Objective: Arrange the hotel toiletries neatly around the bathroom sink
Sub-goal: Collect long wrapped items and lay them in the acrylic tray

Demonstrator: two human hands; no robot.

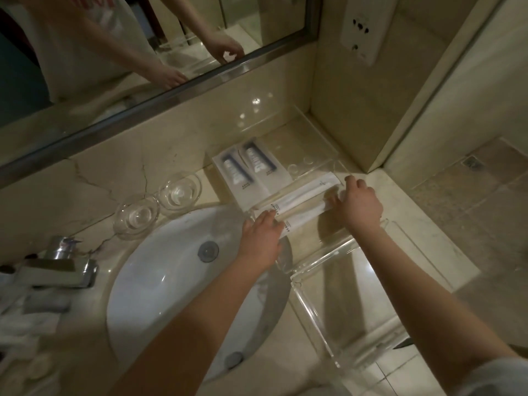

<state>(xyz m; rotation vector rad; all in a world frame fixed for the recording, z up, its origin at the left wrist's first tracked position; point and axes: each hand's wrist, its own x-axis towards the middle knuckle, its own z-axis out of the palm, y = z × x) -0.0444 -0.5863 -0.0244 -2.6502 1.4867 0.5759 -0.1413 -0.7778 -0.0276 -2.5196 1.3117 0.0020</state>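
Note:
Two long white wrapped packets (pixel 303 197) lie side by side on a clear acrylic tray (pixel 320 155) on the counter right of the white sink (pixel 171 281). My left hand (pixel 261 238) presses its fingertips on the packets' near-left ends. My right hand (pixel 358 202) touches their right ends, fingers bent over them. Behind the packets, two white boxes with windows showing toothpaste tubes (pixel 245 170) lie next to each other on the tray.
Two empty clear glass dishes (pixel 155 205) stand left of the tray by the sink's rim. A chrome tap (pixel 61 265) is at the far left with blurred white items below it. A clear acrylic stand (pixel 343 284) sits near me. A mirror (pixel 114 52) runs along the wall.

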